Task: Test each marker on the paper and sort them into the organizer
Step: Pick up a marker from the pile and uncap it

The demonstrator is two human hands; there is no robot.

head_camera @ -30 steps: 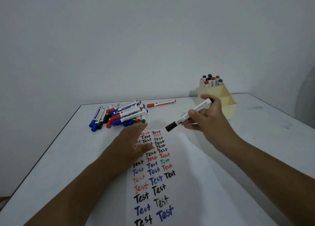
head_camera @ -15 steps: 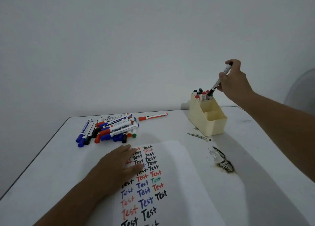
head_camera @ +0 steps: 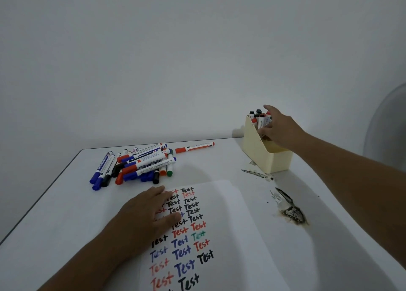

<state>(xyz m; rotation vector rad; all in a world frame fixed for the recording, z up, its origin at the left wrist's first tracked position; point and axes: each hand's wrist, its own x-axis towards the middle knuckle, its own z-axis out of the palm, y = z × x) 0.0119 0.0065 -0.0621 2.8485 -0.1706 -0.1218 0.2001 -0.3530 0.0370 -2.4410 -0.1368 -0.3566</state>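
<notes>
Head view: the left hand [head_camera: 149, 216] lies flat on the paper [head_camera: 219, 225], palm down, fingers straight and slightly spread over the upper left rows of the word "Test", gripping nothing. The paper lies on the white table [head_camera: 66, 214] and carries rows of "Test" in black, red, blue and green. Beyond the left fingertips, near the far left of the table, a pile of markers [head_camera: 136, 165] with blue, red, black and green caps lies on its side, apart from the hand. One red-capped marker [head_camera: 194, 147] lies alone just right of the pile. The right hand [head_camera: 280, 129] reaches over the cream organizer [head_camera: 257, 154] at the far right, its index finger stretched out past the caps of the upright markers [head_camera: 259, 118] in the back compartment, its thumb and lower fingers down against their barrels; whether they pinch one of those markers I cannot tell. The front compartment of the organizer is partly hidden by the hand. Dark smudges [head_camera: 290, 211] mark the table between the organizer and the paper.
</notes>
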